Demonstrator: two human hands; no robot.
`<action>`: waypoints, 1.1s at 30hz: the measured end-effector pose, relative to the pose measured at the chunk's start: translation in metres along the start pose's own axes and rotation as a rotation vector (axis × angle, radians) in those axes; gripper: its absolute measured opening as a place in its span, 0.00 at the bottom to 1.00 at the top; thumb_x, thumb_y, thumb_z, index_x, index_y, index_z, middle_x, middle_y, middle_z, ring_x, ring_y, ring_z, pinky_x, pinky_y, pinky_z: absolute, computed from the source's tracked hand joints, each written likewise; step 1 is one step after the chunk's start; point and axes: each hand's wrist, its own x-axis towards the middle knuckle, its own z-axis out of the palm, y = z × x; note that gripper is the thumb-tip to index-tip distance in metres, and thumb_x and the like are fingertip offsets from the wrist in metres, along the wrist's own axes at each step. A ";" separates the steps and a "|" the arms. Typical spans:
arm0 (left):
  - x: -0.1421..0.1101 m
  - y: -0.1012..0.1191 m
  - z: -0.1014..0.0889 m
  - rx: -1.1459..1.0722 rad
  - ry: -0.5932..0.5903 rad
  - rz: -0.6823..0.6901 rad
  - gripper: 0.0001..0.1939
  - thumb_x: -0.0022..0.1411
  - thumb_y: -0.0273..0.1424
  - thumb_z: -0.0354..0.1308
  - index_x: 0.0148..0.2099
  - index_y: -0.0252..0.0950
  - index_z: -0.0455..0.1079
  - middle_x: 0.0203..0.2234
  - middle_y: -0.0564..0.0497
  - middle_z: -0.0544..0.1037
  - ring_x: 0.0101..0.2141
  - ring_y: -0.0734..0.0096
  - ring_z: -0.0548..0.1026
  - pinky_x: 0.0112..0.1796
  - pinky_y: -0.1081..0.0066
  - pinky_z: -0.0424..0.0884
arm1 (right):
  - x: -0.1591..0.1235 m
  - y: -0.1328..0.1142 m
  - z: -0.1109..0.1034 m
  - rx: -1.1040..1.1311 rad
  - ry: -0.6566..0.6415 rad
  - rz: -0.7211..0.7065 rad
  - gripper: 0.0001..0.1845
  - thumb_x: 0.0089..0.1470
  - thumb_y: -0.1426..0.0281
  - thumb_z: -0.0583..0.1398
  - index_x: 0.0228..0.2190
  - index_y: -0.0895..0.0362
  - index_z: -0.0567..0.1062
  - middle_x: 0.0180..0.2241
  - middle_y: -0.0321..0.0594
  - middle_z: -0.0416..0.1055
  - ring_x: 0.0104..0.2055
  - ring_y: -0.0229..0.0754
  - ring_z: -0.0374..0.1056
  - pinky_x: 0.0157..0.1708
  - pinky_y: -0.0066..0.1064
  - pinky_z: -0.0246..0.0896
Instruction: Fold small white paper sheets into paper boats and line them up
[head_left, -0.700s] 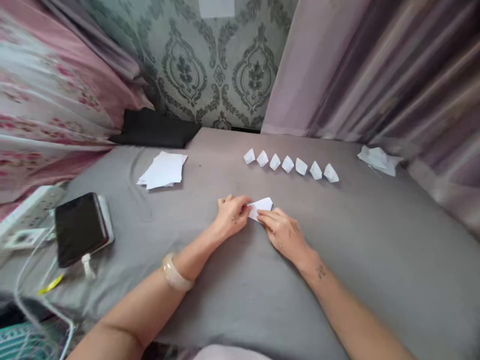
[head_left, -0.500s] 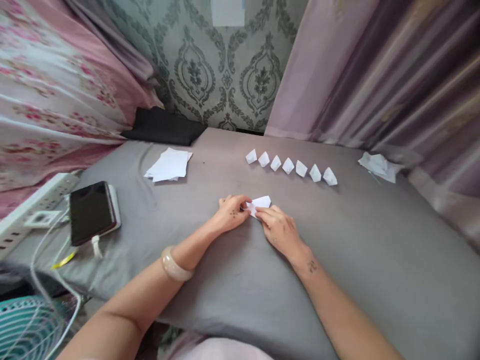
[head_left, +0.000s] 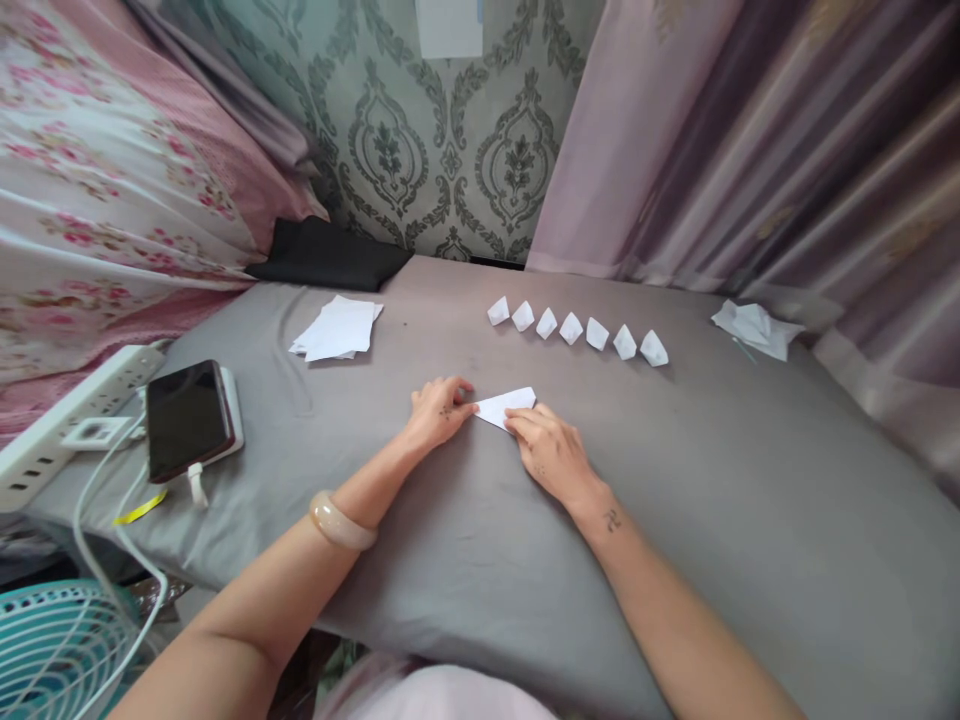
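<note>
A white folded paper (head_left: pixel 495 408), kite-shaped with a narrow left tip, lies on the grey-covered surface between my hands. My left hand (head_left: pixel 439 412) is at that tip: the thumb touches it, while the index finger stays apart from the thumb. A pale bangle (head_left: pixel 342 522) circles my left wrist. On the paper's right part, the bent fingers of my right hand (head_left: pixel 553 445) press down and hold it; the right thumb is hidden. Behind the hands stands a slanting row of several small folded white paper pieces (head_left: pixel 571 329).
White paper sheets (head_left: pixel 341 328) are stacked at the back left; more white papers (head_left: pixel 759 328) lie at the far right. A phone (head_left: pixel 187 420), power strip (head_left: pixel 45 440) and cables sit on the left, above a turquoise fan (head_left: pixel 60 645). Curtains and a patterned wall enclose the back.
My left hand has slid left to the paper's tip, and its fingers have spread, so more of the paper shows. My right hand still rests on the paper. The view has shifted slightly.
</note>
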 end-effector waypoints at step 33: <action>-0.020 0.018 0.004 0.105 0.098 0.147 0.12 0.61 0.36 0.55 0.44 0.35 0.71 0.37 0.44 0.74 0.41 0.60 0.70 0.41 0.64 0.67 | -0.001 0.005 -0.002 0.171 -0.031 0.077 0.12 0.59 0.71 0.55 0.40 0.51 0.78 0.47 0.37 0.74 0.46 0.43 0.66 0.41 0.34 0.65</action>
